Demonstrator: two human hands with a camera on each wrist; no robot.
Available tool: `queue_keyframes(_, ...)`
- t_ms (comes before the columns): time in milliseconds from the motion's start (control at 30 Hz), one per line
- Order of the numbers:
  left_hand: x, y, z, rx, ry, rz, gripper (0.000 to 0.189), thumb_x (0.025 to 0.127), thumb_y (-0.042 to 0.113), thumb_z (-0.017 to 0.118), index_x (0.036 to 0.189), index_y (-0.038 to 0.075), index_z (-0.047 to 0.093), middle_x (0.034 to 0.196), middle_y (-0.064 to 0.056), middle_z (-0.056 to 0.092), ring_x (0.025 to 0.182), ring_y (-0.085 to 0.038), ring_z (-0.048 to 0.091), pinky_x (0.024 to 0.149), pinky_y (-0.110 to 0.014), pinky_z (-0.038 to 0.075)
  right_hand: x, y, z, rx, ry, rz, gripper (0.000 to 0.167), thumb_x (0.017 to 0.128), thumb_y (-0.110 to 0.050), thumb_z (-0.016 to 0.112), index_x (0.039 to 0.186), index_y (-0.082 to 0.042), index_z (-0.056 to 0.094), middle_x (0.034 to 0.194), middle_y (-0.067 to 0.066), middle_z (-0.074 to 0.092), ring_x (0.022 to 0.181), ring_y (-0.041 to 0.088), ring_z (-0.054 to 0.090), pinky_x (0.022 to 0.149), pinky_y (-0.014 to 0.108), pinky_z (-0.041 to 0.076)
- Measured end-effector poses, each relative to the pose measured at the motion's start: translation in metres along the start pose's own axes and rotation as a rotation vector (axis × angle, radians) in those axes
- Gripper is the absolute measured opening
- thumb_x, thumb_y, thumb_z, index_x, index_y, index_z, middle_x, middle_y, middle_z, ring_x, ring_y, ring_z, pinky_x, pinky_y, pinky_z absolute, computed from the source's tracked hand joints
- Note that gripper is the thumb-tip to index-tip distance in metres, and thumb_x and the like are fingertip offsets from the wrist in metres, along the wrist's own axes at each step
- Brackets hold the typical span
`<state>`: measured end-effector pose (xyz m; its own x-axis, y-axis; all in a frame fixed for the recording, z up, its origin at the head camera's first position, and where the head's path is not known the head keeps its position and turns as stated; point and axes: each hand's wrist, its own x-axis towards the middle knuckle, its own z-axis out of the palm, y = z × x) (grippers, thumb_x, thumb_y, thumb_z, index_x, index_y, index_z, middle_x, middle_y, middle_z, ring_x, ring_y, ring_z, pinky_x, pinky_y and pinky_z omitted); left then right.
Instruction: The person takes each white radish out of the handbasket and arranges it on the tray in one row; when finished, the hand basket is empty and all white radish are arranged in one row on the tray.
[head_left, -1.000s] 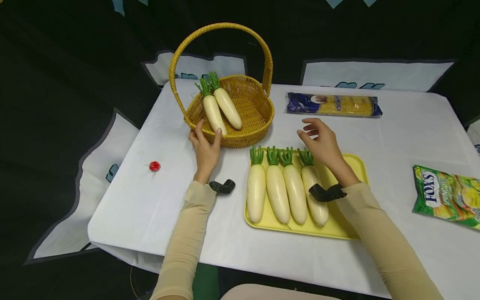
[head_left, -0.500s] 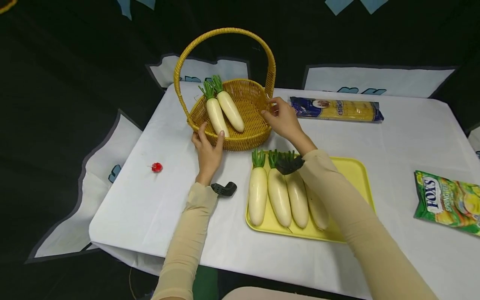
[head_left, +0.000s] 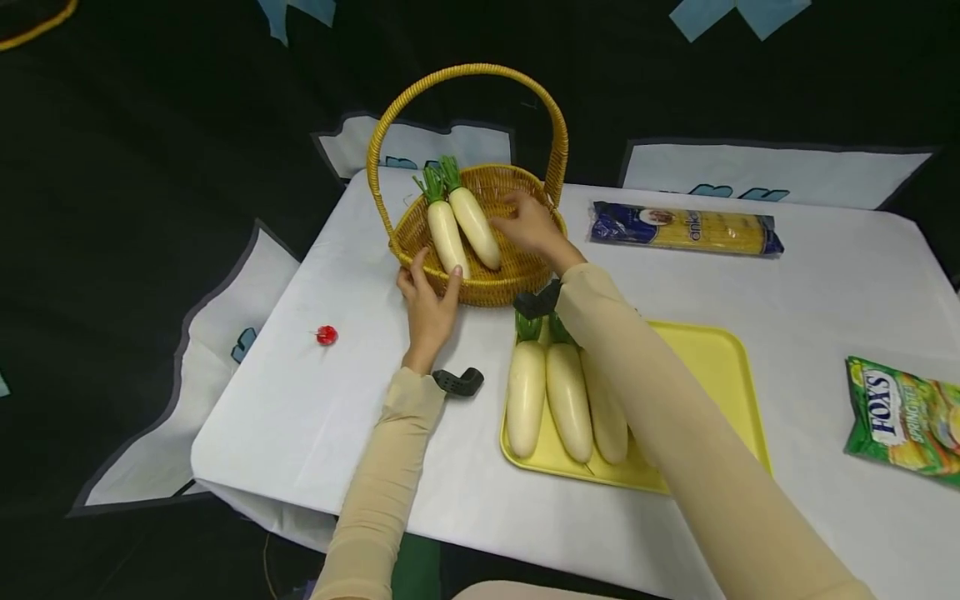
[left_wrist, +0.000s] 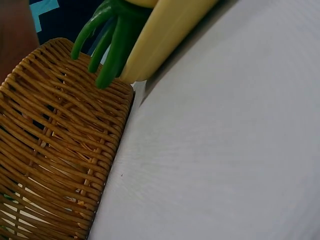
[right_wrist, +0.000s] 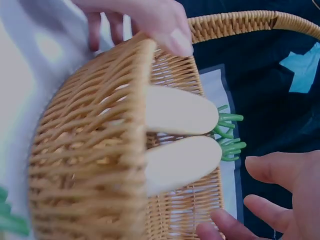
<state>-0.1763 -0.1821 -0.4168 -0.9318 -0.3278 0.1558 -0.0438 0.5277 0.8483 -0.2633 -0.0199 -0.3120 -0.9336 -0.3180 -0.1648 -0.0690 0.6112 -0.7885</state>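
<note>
My left hand point(head_left: 431, 321) holds the front left rim of a yellow wicker basket point(head_left: 491, 293); in the right wrist view its thumb point(right_wrist: 179, 42) lies over the rim. Two white radishes point(head_left: 446, 237) with green tops lie side by side inside, leaning on the rim at the back left. My right hand point(head_left: 531, 227) reaches over the basket's right side, fingers loosely spread and holding nothing. The right wrist view shows those fingers apart from the radishes point(right_wrist: 185, 162). Several more radishes point(head_left: 527, 400) lie on a yellow tray point(head_left: 712, 358), partly hidden by my right forearm.
Behind the tray lies a pack of spaghetti point(head_left: 686, 229). A green Fox's candy bag point(head_left: 903, 417) is at the far right, and a red lollipop point(head_left: 326, 335) lies left of the basket. The tall basket handle point(head_left: 468, 71) arches above the right hand.
My right hand has moved left from above the tray, past the basket's right rim, to over its inside. The left hand stays on the rim, and the radishes lie as before.
</note>
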Motion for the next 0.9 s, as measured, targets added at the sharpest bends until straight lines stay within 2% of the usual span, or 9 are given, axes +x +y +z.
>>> queue_keyframes(133, -0.001, 0.0, 0.0, 0.004, 0.005, 0.01, 0.07, 0.084, 0.064, 0.041, 0.141, 0.028, 0.019, 0.143, -0.023, 0.007, 0.127, -0.048, 0.025, 0.096, -0.06, 0.031, 0.007, -0.006, 0.001, 0.062, -0.112, 0.079, 0.06, 0.091, -0.033, 0.051, 0.141, -0.009, 0.027, 0.146, 0.01, 0.028, 0.13, 0.026, 0.035, 0.103, 0.041, 0.035)
queue_keyframes(233, -0.001, 0.0, 0.0, 0.011, 0.006, 0.01, 0.07, 0.084, 0.064, 0.041, 0.141, 0.029, 0.018, 0.144, -0.023, 0.007, 0.128, -0.048, 0.025, 0.096, -0.06, 0.031, 0.012, -0.007, 0.002, 0.09, -0.176, 0.143, 0.064, 0.091, -0.035, 0.051, 0.143, -0.009, 0.023, 0.148, 0.008, 0.024, 0.132, 0.026, 0.031, 0.105, 0.043, 0.032)
queue_keyframes(467, -0.002, 0.0, -0.001, 0.031, 0.009, 0.004, 0.069, 0.084, 0.064, 0.041, 0.14, 0.033, 0.017, 0.145, -0.024, 0.005, 0.129, -0.049, 0.022, 0.096, -0.06, 0.032, 0.021, 0.001, 0.009, 0.149, -0.249, 0.245, 0.073, 0.089, -0.035, 0.053, 0.144, -0.008, 0.013, 0.15, 0.009, 0.015, 0.135, 0.026, 0.026, 0.108, 0.042, 0.027)
queue_keyframes(700, -0.002, -0.001, -0.002, 0.036, 0.014, 0.01, 0.068, 0.084, 0.064, 0.04, 0.14, 0.032, 0.017, 0.144, -0.023, 0.007, 0.128, -0.047, 0.026, 0.097, -0.059, 0.032, 0.026, 0.006, 0.019, 0.13, -0.278, 0.281, 0.086, 0.085, -0.028, 0.061, 0.146, -0.013, 0.003, 0.152, 0.008, 0.009, 0.136, 0.027, 0.024, 0.109, 0.042, 0.025)
queue_keyframes(800, -0.002, 0.0, -0.002, 0.037, 0.012, 0.008, 0.068, 0.084, 0.065, 0.04, 0.14, 0.033, 0.017, 0.144, -0.023, 0.008, 0.127, -0.047, 0.026, 0.096, -0.059, 0.032, 0.028, 0.007, 0.022, 0.095, -0.282, 0.279, 0.088, 0.083, -0.027, 0.064, 0.146, -0.012, 0.004, 0.152, 0.008, 0.009, 0.136, 0.026, 0.023, 0.109, 0.042, 0.026)
queue_keyframes(900, -0.002, 0.001, -0.002, 0.035, 0.007, 0.006, 0.068, 0.084, 0.065, 0.04, 0.14, 0.033, 0.017, 0.144, -0.023, 0.008, 0.126, -0.047, 0.026, 0.095, -0.06, 0.033, 0.029, 0.007, 0.025, 0.052, -0.291, 0.265, 0.087, 0.082, -0.026, 0.066, 0.145, -0.009, 0.01, 0.149, 0.011, 0.017, 0.133, 0.027, 0.027, 0.107, 0.042, 0.029)
